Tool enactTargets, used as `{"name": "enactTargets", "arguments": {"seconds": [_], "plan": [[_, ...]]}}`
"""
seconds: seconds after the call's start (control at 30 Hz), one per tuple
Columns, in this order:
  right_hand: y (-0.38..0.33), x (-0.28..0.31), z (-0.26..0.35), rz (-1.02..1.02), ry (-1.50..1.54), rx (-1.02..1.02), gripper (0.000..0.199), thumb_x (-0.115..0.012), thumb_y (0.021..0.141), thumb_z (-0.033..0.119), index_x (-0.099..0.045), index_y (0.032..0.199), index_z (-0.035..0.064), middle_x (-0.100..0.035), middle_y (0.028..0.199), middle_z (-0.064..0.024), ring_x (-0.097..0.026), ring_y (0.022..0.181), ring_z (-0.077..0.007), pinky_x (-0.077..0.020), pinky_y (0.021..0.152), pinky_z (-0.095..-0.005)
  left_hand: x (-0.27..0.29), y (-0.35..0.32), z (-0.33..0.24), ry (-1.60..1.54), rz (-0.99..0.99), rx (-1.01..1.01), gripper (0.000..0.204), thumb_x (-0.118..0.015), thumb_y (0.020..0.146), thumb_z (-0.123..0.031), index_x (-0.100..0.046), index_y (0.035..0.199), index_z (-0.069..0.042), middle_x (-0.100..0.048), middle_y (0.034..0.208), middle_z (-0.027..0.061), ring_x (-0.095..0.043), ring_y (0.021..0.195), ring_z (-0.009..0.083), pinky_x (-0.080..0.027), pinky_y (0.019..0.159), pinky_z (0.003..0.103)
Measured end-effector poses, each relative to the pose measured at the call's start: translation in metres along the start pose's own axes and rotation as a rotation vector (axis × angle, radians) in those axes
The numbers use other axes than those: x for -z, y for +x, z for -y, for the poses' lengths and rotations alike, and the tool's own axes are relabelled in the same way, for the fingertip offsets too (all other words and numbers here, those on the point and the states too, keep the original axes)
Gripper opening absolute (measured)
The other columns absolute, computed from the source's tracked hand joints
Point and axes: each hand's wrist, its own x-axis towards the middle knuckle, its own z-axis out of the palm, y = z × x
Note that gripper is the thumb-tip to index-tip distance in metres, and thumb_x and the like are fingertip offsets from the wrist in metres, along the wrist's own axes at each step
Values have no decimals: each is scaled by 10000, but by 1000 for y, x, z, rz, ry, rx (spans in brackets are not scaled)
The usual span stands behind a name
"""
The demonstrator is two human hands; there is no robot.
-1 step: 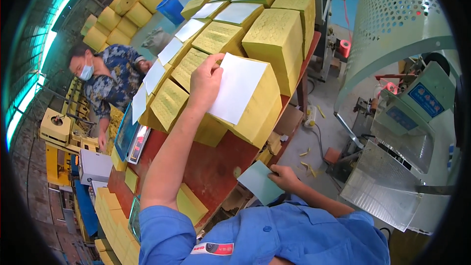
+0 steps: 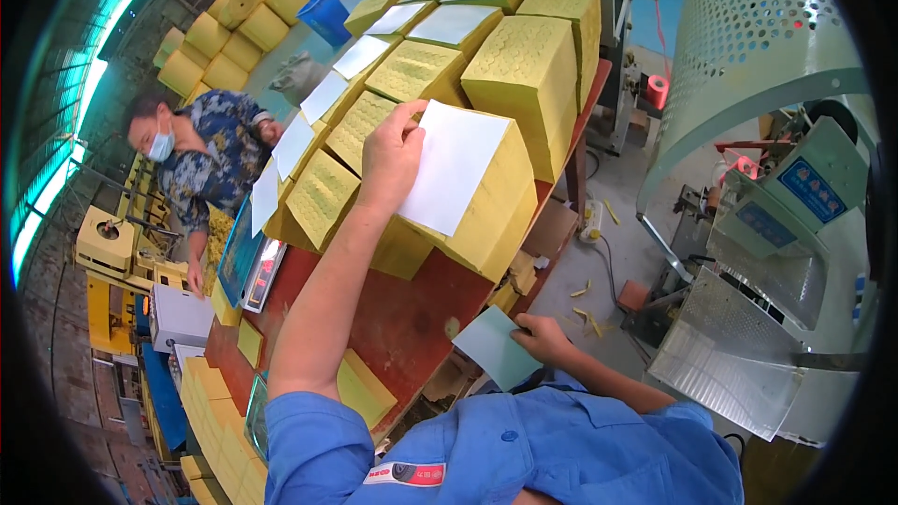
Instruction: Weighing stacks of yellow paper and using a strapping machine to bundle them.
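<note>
My left hand (image 2: 393, 154) reaches over the red table (image 2: 412, 318), fingers curled and closed on the upper left edge of a white paper sheet (image 2: 458, 164). That sheet lies on top of a tall yellow paper stack (image 2: 496, 215) and covers part of it. Low at the table's right edge, my right hand (image 2: 544, 340) grips pale blue-green paper (image 2: 498, 346) by its right corner; whether it is one sheet or a few, I cannot tell. Beyond my left hand stand several yellow stacks with embossed tops (image 2: 416, 70), some with a white sheet (image 2: 456, 24) on them.
A co-worker (image 2: 210, 140) in a patterned jacket leans over the table's far left side, beside a scale (image 2: 265, 273). Right of the table stands a machine with a perforated guard (image 2: 758, 47). Yellow scraps (image 2: 589, 318) lie on the floor. A blue bin (image 2: 325, 17) stands farther back.
The co-worker's head has dipped slightly down and to the left. My hands and the papers stay where they were.
</note>
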Motion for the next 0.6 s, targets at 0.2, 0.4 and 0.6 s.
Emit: {"name": "enactTargets", "arguments": {"seconds": [0.2, 0.4, 0.6], "plan": [[-3, -3, -1, -5, -7, 0, 250, -646, 844, 178, -624, 1015, -2, -643, 895, -252, -633, 844, -422, -503, 727, -455, -2, 2, -1, 92, -40, -69, 318, -567, 884, -13, -635, 1192, -53, -643, 845, 71, -599, 756, 150, -493, 712, 294], [-7, -3, 0, -9, 15, -13, 251, -643, 839, 173, -628, 1025, 4, -645, 896, -249, -634, 850, -423, -505, 735, -454, -2, -2, 0, 235, -24, -138, 307, -593, 859, -21, -655, 1158, -53, -649, 962, 109, -624, 810, 206, -510, 760, 315], [3, 5, -32, -59, 141, -14, 226, -626, 827, 144, -631, 1015, 18, -673, 917, -185, -664, 848, -325, -513, 751, -403, 4, -12, -22, 339, -40, -339, 336, -606, 876, -75, -642, 1210, -77, -566, 1266, 145, -554, 1152, 297, -442, 982, 371]]}}
